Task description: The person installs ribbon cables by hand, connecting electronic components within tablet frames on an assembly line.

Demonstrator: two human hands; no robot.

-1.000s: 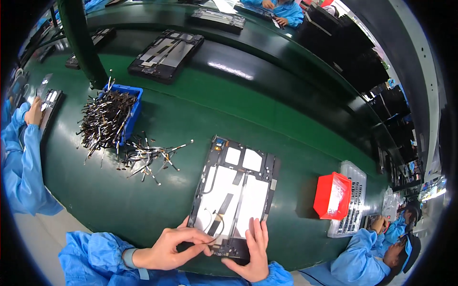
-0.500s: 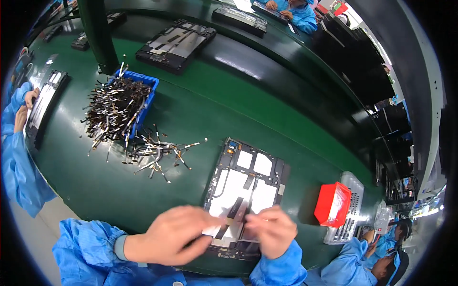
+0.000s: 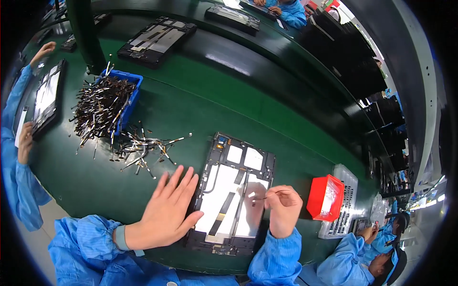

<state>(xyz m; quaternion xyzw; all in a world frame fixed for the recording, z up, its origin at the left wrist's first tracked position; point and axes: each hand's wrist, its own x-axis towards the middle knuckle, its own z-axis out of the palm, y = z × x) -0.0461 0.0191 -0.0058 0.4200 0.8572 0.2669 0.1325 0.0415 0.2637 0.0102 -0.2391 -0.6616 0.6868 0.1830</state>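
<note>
In front of me lies an opened tablet-like device (image 3: 257, 224), a black frame with white panels, dark strips and small circuit parts. My left hand (image 3: 164, 214) is open over the table at the device's left edge, fingers spread and thumb reaching over the frame. The fingers of my right hand (image 3: 285, 207) are pinched above the device's right side. Between them is a thin dark tool (image 3: 261, 198), its tip pointing left over a shiny panel; its exact kind is too small to make out. Loose short flex cables (image 3: 143, 148) lie beyond my left hand.
A blue bin (image 3: 129, 107) heaped with flex cables stands at the left. To the right are a red tray (image 3: 314, 205) and a clear case (image 3: 350, 183) of small parts. Another device (image 3: 157, 40) lies farther back, by a green post (image 3: 86, 35). Co-workers sit left, right and across.
My left hand has drawn back left off the device and spread its fingers. My right hand has moved up and right, to the device's right side. The co-worker at left has raised one hand.
</note>
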